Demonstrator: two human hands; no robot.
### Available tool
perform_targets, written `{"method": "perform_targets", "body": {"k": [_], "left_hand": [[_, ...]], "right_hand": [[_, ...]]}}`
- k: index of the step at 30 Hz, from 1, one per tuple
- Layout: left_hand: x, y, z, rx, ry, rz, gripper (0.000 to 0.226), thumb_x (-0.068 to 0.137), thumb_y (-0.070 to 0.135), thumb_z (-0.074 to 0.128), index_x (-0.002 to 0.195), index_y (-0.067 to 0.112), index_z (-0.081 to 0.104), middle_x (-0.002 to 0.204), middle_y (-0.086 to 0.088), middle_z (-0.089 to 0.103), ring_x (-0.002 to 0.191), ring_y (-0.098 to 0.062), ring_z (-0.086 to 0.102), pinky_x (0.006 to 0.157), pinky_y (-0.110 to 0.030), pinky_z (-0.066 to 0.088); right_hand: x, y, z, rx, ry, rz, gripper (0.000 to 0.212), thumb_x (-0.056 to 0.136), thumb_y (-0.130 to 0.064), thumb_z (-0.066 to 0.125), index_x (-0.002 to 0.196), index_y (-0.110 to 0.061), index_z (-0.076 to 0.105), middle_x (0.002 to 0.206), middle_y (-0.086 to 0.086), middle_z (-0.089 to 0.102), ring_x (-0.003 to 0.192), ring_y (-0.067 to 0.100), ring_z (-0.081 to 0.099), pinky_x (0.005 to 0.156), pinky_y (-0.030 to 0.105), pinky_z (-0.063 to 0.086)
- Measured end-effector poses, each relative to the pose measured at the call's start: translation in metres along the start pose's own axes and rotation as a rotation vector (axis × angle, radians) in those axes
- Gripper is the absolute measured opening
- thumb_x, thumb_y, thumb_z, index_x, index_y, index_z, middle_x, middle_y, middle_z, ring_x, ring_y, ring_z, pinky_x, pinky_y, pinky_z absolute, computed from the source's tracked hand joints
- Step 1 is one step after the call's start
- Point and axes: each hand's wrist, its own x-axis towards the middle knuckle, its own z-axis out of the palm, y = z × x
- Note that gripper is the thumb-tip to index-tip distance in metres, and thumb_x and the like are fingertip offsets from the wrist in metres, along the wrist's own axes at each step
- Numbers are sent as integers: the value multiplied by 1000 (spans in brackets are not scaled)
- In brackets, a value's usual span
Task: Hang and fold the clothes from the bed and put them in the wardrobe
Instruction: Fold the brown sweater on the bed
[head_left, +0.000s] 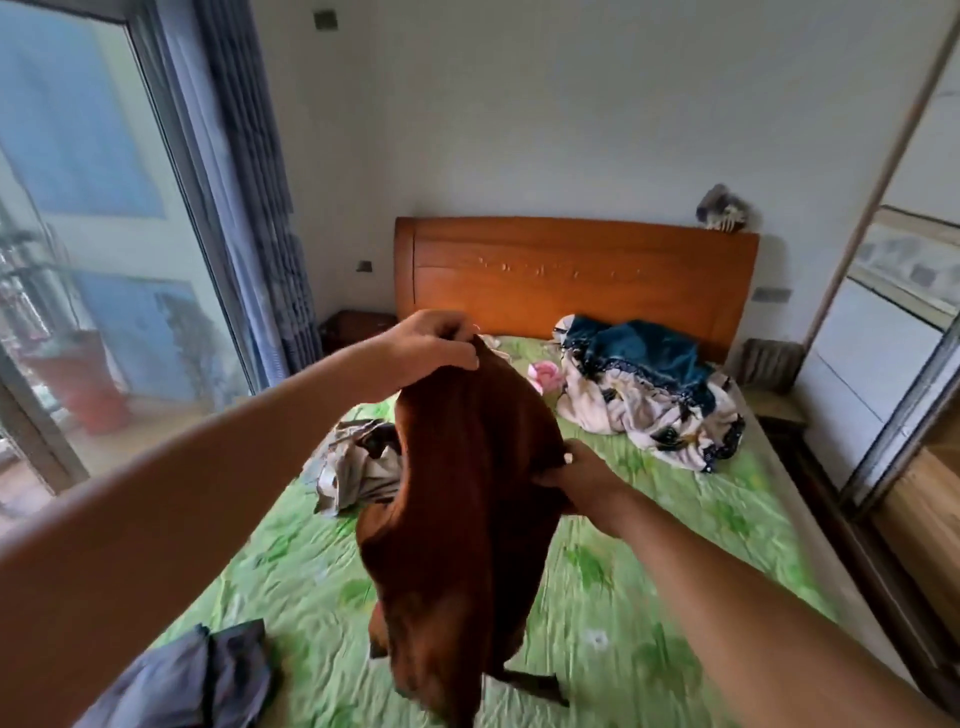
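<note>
A brown garment (457, 519) hangs in the air over the bed (649, 597), which has a green sheet. My left hand (431, 343) pinches the garment's top edge up high. My right hand (576, 475) grips its right side lower down. On the bed lie a grey patterned cloth (353, 462) just behind the brown garment, a dark grey garment (192, 680) at the near left, a beige and dark blue heap (649, 395) near the headboard, and a small pink item (545, 375).
A wooden headboard (571, 275) stands against the far wall. A glass door with blue curtains (254, 182) fills the left side. The wardrobe's mirrored sliding door (904, 338) runs along the right, close to the bed's edge. A dark nightstand (353, 327) sits at the far left.
</note>
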Motion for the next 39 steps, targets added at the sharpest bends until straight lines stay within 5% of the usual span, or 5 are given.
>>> {"method": "perform_targets", "body": {"k": [8,17,24,32,39], "left_hand": [[9,-23,-34,667,69,109,46,88,31,73,131,26,58,115,3,66,102,-18,62,96,-37,50],[26,-33,-3,723,239,167,7,98,31,56,103,26,59,94,-6,67,87,-32,62,79,-45,53],[45,-24,36,676,223,266,4,100,25,55,97,24,51,91,2,54,88,-28,54,79,-41,47],[60,-33,60,859,206,145,14,100,45,47,99,30,48,87,-9,65,76,-36,61,70,-46,54],[92,-64,84,806,242,196,18,100,39,52,117,37,55,111,-5,70,94,-34,66,71,-35,47]], "right_hand": [[-27,-29,-79,-348,240,-134,13,83,-26,81,89,-21,71,87,2,76,71,11,72,67,25,56],[-45,-25,-142,-351,258,-29,72,67,-23,94,127,-10,57,123,9,67,110,30,65,96,43,53],[-64,0,-199,-353,307,43,27,85,-20,79,108,-19,67,91,-3,72,72,9,69,54,19,48],[-47,17,-263,-629,467,-178,31,88,-31,77,114,-19,68,101,3,70,95,25,66,91,42,54],[-12,38,-280,-725,865,-160,43,94,-55,60,108,-15,69,80,2,63,72,27,59,62,35,48]]}}
